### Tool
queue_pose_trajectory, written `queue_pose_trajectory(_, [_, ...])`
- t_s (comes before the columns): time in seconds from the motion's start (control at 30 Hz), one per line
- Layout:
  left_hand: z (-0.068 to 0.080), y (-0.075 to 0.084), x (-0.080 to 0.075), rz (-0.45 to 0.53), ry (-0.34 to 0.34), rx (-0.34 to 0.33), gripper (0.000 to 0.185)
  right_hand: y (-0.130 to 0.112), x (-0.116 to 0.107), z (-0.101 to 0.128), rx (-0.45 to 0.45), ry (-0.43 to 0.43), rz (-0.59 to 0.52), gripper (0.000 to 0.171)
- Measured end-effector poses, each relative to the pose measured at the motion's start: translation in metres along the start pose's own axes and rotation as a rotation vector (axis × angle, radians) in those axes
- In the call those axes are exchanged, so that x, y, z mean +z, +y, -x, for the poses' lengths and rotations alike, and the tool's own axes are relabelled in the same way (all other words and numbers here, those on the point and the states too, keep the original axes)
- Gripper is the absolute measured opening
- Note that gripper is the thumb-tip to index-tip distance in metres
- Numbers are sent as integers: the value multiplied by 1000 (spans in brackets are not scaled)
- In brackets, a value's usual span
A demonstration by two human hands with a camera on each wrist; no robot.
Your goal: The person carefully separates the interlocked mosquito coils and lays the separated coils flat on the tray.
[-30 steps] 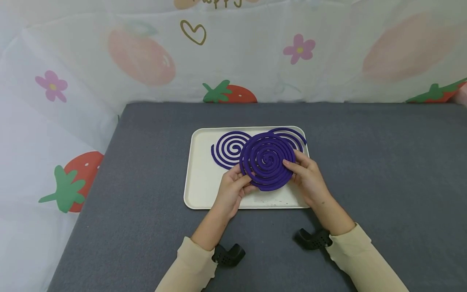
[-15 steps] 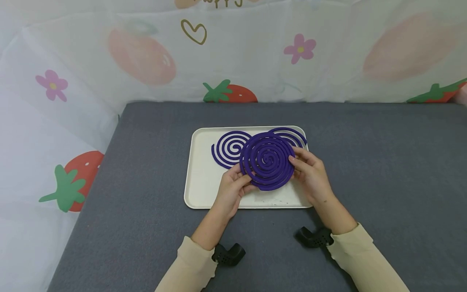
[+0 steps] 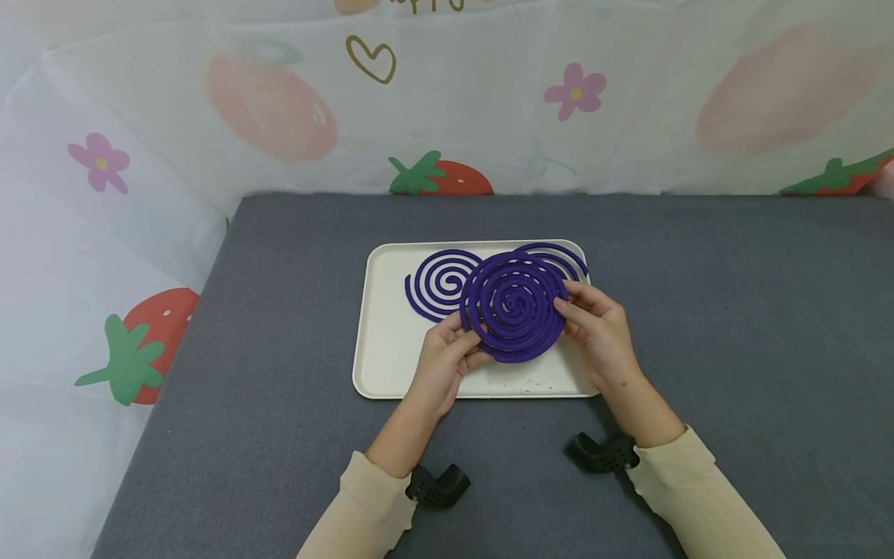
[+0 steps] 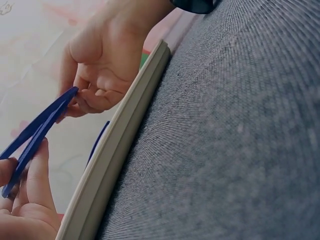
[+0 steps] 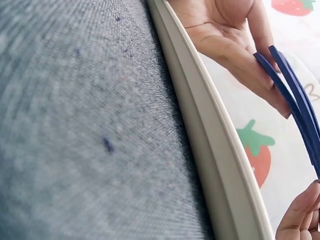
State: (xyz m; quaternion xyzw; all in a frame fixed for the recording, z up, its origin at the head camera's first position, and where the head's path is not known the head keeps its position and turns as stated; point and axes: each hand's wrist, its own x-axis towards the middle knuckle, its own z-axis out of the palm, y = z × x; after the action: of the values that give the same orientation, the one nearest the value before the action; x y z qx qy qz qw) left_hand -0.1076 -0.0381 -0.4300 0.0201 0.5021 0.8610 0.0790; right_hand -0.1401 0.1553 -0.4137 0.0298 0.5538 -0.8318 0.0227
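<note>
In the head view, a dark purple mosquito coil pair [image 3: 515, 304], two spirals face to face, is held up over the tray. My left hand [image 3: 441, 359] pinches its lower left rim, and my right hand [image 3: 597, 330] pinches the right rim between thumb and fingers. Seen edge-on in the left wrist view, the two coils [image 4: 42, 122] meet by the right hand [image 4: 102, 75] and spread apart toward the left hand [image 4: 32, 200]. The right wrist view shows a narrow gap between the coils [image 5: 295, 100] near the left hand [image 5: 230, 45].
A white tray [image 3: 391, 365] lies on the grey cloth-covered table [image 3: 733, 326]. One loose purple coil [image 3: 451, 282] rests at the tray's back left, another coil [image 3: 548, 247] at its back right, partly hidden by the held pair. Dark crumbs dot the tray's front. A printed curtain [image 3: 482, 93] hangs behind.
My right hand has shifted slightly outward and back along the rim, its thumb now nearer the edge. The held coils have moved marginally to the right; my left hand looks unmoved.
</note>
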Motion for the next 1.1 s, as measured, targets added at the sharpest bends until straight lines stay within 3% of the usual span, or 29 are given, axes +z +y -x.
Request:
queue_pose_trajectory(0.5, [-1, 1, 0, 19, 22, -3, 32, 3, -1, -1, -89, 19, 25, 42])
queue_pose_trajectory(0.9, [-1, 1, 0, 2, 31, -13, 30, 5, -3, -1, -138, -27, 7, 45])
queue_pose_trajectory(1.1, [-2, 0, -1, -19, 11, -51, 29, 6, -4, -2, -123, -71, 15, 32])
